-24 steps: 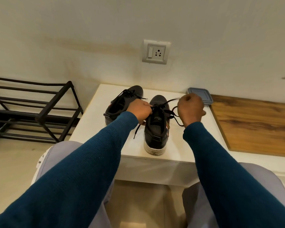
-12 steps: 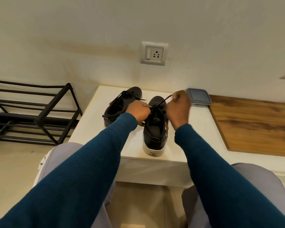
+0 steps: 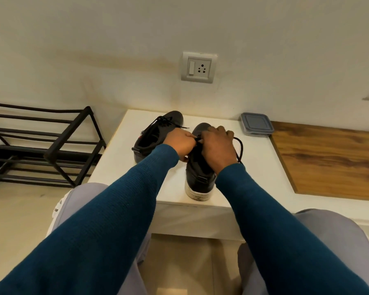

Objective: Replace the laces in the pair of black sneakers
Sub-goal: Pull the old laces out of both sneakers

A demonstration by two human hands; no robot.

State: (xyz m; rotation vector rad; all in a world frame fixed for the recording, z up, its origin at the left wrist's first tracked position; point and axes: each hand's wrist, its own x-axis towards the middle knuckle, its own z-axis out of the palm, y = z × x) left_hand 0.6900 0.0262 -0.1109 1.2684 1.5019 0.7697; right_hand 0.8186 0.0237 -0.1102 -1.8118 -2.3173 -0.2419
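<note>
Both sneakers stand on the white table (image 3: 260, 167). The far sneaker (image 3: 156, 135) sits to the left with a lace on it. The near sneaker (image 3: 198, 177) has its heel close to the table's front edge. The left hand (image 3: 180, 143) and right hand (image 3: 218, 147) meet over its eyelets, fingers curled and pinching the black lace (image 3: 241, 146), which loops slack past the right wrist.

Neither hand seems to pin the sneaker down, so a hard tug could drag it off the front edge. The slack loop could snag on the sleeve or knot. The tip could also slip from the pinch or miss an eyelet, since the hands hide them.
</note>
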